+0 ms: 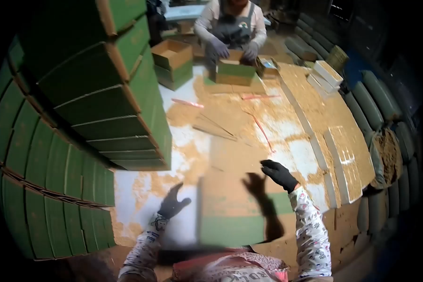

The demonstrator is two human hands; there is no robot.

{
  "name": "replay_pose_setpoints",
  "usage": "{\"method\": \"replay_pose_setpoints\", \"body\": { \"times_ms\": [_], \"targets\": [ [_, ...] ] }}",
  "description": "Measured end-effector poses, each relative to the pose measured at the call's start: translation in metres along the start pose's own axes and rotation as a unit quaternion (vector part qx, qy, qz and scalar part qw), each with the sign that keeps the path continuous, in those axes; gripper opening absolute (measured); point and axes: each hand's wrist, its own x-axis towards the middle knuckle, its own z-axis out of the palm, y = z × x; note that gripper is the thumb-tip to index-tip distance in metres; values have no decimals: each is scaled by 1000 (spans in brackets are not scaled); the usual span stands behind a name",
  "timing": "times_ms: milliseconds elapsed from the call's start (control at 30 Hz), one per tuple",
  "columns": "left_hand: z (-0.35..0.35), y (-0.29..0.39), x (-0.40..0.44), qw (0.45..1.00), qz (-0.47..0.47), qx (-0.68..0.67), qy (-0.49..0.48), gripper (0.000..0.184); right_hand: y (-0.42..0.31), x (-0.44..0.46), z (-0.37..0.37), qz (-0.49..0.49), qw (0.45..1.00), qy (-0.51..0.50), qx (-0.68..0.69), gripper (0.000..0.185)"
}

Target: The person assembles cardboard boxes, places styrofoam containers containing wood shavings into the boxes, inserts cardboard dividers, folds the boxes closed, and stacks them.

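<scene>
In front of my body is a brown and green cardboard box point(232, 229), blurred, its flaps stretched out across the table. To the left of it, my left hand point(175, 202) in a dark glove is open, thumb apart from the fingers, with nothing in it. My right hand point(278, 175), also gloved, hovers over the right side of the cardboard with its fingers stretched out and holds nothing. A dark shadow of my right hand and arm falls on the cardboard. I cannot tell whether the box is flat or partly folded up.
Tall stacks of green cardboard boxes point(150, 134) rise on the left. Across the table point(145, 221), strewn with brown crumbs, a gloved person point(235, 28) handles a green box point(236, 74). Near it stands an open box point(173, 63). White blocks point(326, 73) and filled sacks point(378, 96) are at right.
</scene>
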Motion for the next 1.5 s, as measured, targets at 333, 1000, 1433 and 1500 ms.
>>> {"method": "replay_pose_setpoints", "body": {
  "times_ms": [333,1000,1433,1500],
  "targets": [
    [187,-33,-120,966,-235,-100,42,45,216,-141,-28,137,925,355,-9,21],
    [149,318,-56,863,383,320,79,48,7,-143,-76,-212,895,-356,166,76],
    [70,309,-103,877,193,417,-142,63,-43,-148,-140,-313,748,269,-519,35],
    [79,313,-93,887,263,377,-38,64,-51,-156,-129,-317,809,75,-489,23]
  ]
}}
